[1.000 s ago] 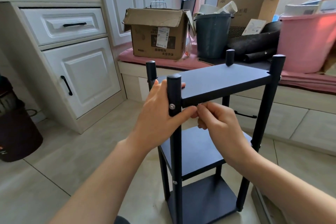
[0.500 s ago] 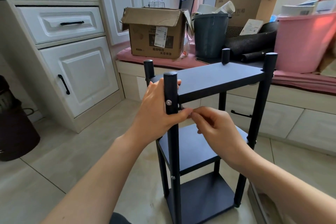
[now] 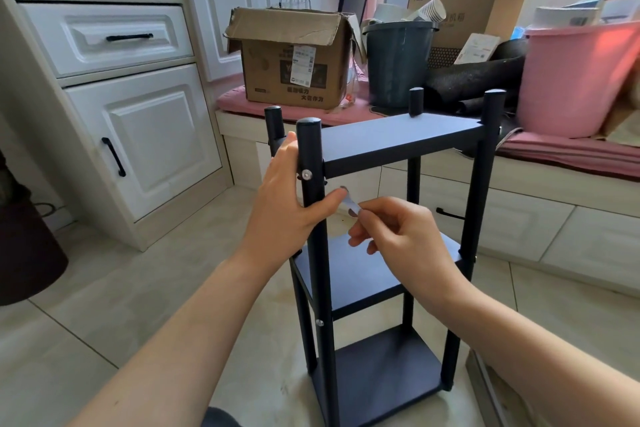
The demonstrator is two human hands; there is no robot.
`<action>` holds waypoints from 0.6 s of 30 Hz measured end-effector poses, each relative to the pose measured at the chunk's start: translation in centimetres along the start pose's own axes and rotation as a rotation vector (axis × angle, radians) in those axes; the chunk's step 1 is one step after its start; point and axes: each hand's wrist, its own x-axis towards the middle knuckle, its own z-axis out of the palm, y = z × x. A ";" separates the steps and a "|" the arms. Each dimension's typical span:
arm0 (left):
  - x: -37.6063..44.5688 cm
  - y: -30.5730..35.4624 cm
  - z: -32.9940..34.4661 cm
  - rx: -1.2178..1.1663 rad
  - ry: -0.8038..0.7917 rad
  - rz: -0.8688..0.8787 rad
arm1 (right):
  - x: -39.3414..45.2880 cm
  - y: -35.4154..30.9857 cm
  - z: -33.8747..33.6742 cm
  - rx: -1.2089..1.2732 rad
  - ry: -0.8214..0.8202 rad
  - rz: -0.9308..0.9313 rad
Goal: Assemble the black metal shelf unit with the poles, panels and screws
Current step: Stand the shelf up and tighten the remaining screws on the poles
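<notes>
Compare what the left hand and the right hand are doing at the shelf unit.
The left hand wraps the near front pole just below its silver screw, steadying the shelf unit; the right hand touches no pole and pinches a small pale strip at its fingertips. The left grip is a broad wrap, the right a fine pinch. What the strip is cannot be told. Both hands work just under the top panel.

The shelf unit stands centre frame on the floor, cabinet at left, cardboard box, bucket and tub behind it on the bench.
</notes>
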 end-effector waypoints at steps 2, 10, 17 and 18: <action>0.0 -0.2 -0.1 0.020 -0.013 -0.019 | 0.3 0.1 0.2 0.016 -0.005 0.027; 0.0 -0.5 -0.5 -0.014 -0.022 -0.018 | 0.9 0.5 1.2 -0.144 -0.027 -0.087; 0.3 -1.1 -0.9 0.020 -0.076 0.041 | 1.3 0.7 1.5 -0.264 0.021 -0.194; 0.3 -1.2 -1.0 0.015 -0.081 0.042 | 1.3 0.8 1.5 -0.260 0.027 -0.199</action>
